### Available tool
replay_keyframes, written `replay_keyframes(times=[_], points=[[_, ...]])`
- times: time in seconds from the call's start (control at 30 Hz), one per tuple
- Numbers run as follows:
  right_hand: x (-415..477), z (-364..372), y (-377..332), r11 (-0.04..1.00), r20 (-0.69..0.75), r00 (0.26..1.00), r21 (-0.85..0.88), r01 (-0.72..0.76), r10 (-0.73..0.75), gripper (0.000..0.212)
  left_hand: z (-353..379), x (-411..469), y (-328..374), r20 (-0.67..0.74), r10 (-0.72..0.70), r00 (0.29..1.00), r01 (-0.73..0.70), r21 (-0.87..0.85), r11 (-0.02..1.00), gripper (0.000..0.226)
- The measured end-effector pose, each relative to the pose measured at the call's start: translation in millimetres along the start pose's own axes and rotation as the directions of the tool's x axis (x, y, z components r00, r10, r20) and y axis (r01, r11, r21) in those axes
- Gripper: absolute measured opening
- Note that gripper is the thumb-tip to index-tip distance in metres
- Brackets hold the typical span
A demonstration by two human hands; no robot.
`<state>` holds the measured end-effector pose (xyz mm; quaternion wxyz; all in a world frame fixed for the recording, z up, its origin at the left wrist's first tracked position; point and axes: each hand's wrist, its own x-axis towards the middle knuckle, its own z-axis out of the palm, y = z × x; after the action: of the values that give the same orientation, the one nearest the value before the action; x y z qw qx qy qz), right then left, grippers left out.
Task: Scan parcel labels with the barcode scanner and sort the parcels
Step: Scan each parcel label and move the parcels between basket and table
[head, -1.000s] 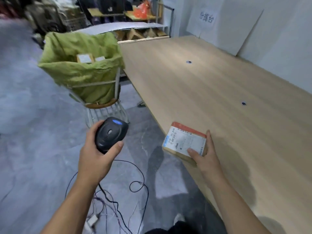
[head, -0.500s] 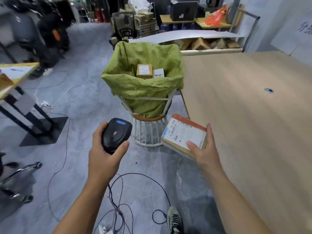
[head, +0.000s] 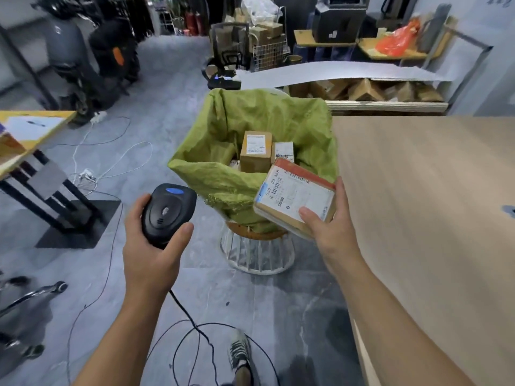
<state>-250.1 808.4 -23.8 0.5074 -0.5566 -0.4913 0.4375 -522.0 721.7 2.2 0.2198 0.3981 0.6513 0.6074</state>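
My left hand (head: 149, 246) has its grip wrapped around the black scanner (head: 168, 211), and my right hand (head: 330, 231) has its grip clamped on a labelled parcel (head: 295, 196), thumb on the label. The parcel hangs at the near rim of the green sack (head: 223, 179), which holds more parcels (head: 255, 151), just left of the tabletop (head: 423, 196).

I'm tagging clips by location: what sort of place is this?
Probably a parcel sorting room: a green woven sack holds labelled brown cardboard boxes, the left hand grips a black corded barcode scanner.
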Motion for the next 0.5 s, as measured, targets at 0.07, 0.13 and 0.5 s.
replay_keyframes(times=[0.07, 0.13, 0.5], points=[[36, 14, -4, 1.000, -0.016, 1.000, -0.017, 0.013, -0.014, 0.098, 15, 32, -4, -0.004, 0.021, 1.000, -0.021, -0.008, 1.000, 0.076], [71, 32, -11, 0.999, -0.041, 0.999, -0.035, 0.032, -0.033, 0.095, 27, 67, -10, 0.005, 0.041, 0.999, -0.041, -0.026, 0.999, 0.075], [218, 147, -20, 0.985, -0.022, 0.994, -0.137, -0.108, 0.106, 0.073, 62, 223, -18, 0.078, 0.105, 0.991, -0.102, -0.039, 0.994, 0.070]])
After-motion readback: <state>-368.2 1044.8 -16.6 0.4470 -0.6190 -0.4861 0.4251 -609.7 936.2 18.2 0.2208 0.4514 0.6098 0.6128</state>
